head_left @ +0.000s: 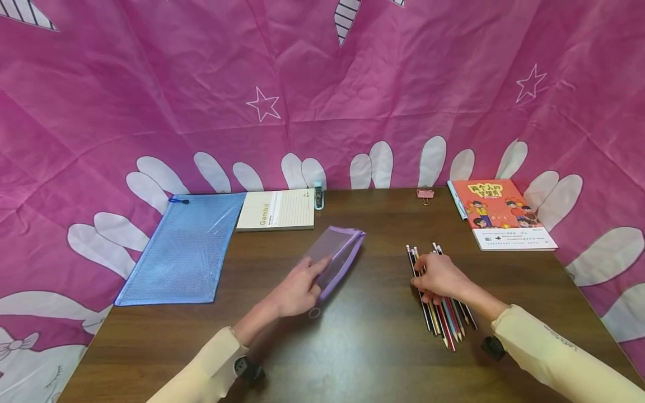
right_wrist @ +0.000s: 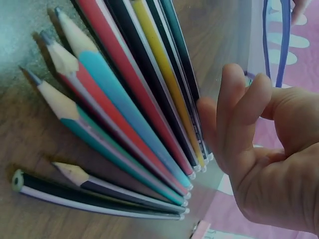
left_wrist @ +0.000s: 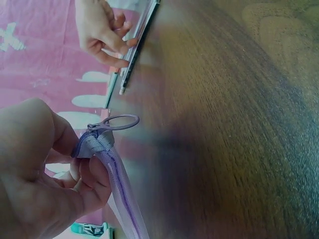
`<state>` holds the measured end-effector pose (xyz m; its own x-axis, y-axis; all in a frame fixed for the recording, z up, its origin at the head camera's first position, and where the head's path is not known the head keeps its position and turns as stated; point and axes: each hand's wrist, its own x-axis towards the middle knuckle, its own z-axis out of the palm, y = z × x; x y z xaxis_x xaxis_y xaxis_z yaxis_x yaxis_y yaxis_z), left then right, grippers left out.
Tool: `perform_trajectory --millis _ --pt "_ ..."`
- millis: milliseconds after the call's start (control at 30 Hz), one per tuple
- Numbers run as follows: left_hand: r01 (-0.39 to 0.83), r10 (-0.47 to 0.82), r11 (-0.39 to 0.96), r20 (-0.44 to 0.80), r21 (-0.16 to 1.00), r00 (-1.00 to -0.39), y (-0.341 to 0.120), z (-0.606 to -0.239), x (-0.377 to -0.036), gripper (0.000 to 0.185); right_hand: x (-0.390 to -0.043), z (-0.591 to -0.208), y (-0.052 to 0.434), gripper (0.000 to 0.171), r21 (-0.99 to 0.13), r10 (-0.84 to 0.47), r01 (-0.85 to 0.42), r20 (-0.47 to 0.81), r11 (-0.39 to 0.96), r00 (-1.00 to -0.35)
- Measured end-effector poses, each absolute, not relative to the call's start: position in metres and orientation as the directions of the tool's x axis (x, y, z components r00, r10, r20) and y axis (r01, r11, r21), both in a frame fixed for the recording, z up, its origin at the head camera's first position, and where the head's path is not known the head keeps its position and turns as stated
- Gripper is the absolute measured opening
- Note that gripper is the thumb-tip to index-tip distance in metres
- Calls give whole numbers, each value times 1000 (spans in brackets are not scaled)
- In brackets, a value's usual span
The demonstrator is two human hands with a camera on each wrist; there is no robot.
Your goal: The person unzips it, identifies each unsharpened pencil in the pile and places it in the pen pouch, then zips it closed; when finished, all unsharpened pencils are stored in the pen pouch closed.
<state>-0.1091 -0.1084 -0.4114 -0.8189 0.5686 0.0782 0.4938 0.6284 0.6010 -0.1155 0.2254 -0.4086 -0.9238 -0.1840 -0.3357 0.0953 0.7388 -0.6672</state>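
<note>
Remotely, through the head view, I see my left hand (head_left: 298, 287) gripping the near end of a purple mesh pouch (head_left: 326, 245) around the middle of the table (head_left: 363, 358). My right hand (head_left: 439, 276) is over a bunch of pencils (head_left: 448, 320) at right.

In the left wrist view, I have thumb and fingers pinched together on the pouch's corner, beside the zipper ring (left_wrist: 119, 129), and the zip (left_wrist: 121, 186) runs away from them.

In the right wrist view, my fingers are loosely bent, half spread, clasping nothing; one fingertip sits right by the outermost dark pencil, though I cannot tell whether it touches.
</note>
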Motion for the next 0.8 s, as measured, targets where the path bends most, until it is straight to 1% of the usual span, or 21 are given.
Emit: perform_trajectory --millis 200,433,600,800 --pt "486 559 622 88 614 -825 -108 -413 -109 65 -120 -409 218 32 -585 -195 9 -285 811 -938" --pt "500 563 614 106 611 -820 -107 -415 -111 66 -123 -407 210 26 -515 -181 -33 -238 856 -954" --pt "488 559 609 99 625 -823 -106 -414 -109 67 -123 -411 206 18 -508 -175 -51 -199 860 -964" --pt "492 560 614 98 617 -822 -106 -417 -107 69 -123 -417 204 17 -537 -168 -37 -197 843 -966"
